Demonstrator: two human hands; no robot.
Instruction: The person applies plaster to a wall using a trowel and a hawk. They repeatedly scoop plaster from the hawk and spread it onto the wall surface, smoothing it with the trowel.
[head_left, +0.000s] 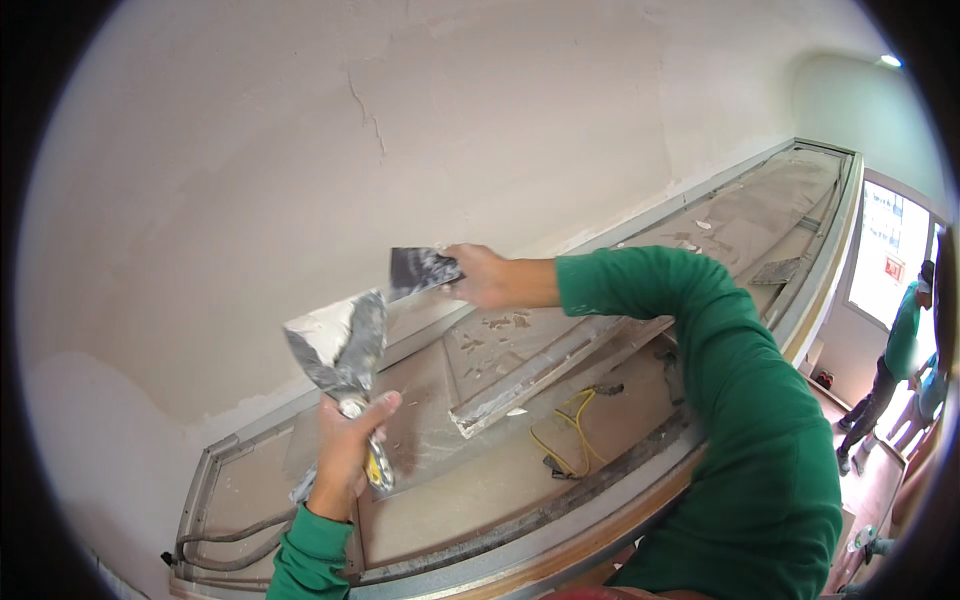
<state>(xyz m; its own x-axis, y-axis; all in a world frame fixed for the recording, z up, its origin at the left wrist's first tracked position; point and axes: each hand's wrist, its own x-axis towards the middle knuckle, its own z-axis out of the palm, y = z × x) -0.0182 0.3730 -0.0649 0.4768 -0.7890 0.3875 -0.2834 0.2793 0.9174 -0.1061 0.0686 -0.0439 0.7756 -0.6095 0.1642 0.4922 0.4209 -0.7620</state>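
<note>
My left hand [345,442] grips a wide putty knife [358,338] by its yellow-marked handle, blade up, with white plaster on the broad metal blade. Higher and to the right, my right hand [482,276] is closed on a smaller dark rectangular scraper blade [416,269], smeared with pale residue, held just to the upper right of the knife's blade. Both tools are in front of the pale plastered wall [250,150], which has a raised, wavy crack line high up. Whether the scraper touches the wall, I cannot tell.
Below runs a long framed ledge [250,480] holding loose boards [520,370], plaster flakes, a yellow cord [570,440] and grey hoses [230,540]. At right, beyond the ledge, are a bright doorway [880,250], a co-worker in green [902,335] and another person partly visible [930,390].
</note>
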